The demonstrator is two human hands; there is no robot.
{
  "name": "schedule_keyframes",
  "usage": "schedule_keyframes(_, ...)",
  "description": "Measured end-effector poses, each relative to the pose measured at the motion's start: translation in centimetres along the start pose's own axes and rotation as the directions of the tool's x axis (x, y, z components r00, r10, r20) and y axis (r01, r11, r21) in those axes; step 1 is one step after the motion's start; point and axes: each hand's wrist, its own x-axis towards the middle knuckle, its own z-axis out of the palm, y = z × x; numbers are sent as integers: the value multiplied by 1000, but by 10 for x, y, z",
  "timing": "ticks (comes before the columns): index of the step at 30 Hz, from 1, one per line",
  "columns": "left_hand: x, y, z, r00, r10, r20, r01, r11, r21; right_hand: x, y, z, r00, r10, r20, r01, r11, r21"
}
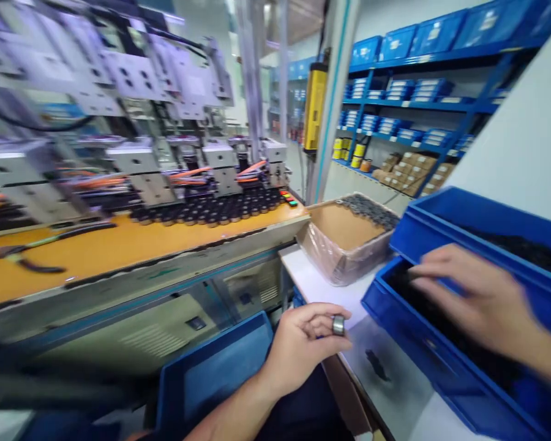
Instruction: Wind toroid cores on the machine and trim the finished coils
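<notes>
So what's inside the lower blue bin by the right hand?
The lower blue bin holds a mass of small dark pieces. The blurred right hand hides some of them, and their exact shape can't be made out.

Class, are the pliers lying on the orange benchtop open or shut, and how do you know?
Open: the pliers' two handles are spread apart.

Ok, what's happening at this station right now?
A person's left hand holds a small metallic ring-shaped part at the fingertips. Their right hand, blurred, is over the lower blue bin of dark parts at the right. A box lined with clear plastic, partly filled with dark parts, sits beside the bins. On the orange bench, rows of dark round parts stand in front of the machine, with pliers at the left.
</notes>
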Motion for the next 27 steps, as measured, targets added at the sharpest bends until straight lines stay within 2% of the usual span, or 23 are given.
schedule_keyframes(2,1,-3,3,1000,1,0,-1,999,-32,-13,-21,22,988,-20,152,-7,984,179)
schedule_keyframes(5,1,-6,7,1000,31,2,-31,998,-60,-26,-41,61,994,-40,99,2,934,358)
schedule_keyframes(8,2,-8,10,997,71,-8,-72,997,-31,-34,-46,79,997,-67,45,46,926,374)
schedule_keyframes(12,4,-10,13,988,156,-16,-155,986,56,-38,-40,77,992,-130,0,121,927,356)
schedule_keyframes(18,2,-7,13,971,238,13,-236,954,184,-38,-36,74,994,-107,-28,111,952,287)
schedule_keyframes(23,-2,-1,12,976,212,40,-216,958,190,-37,-38,76,984,-168,-62,179,953,243)
schedule_keyframes(27,-4,3,11,983,170,63,-178,971,159,-36,-38,74,978,-204,-38,207,960,188)
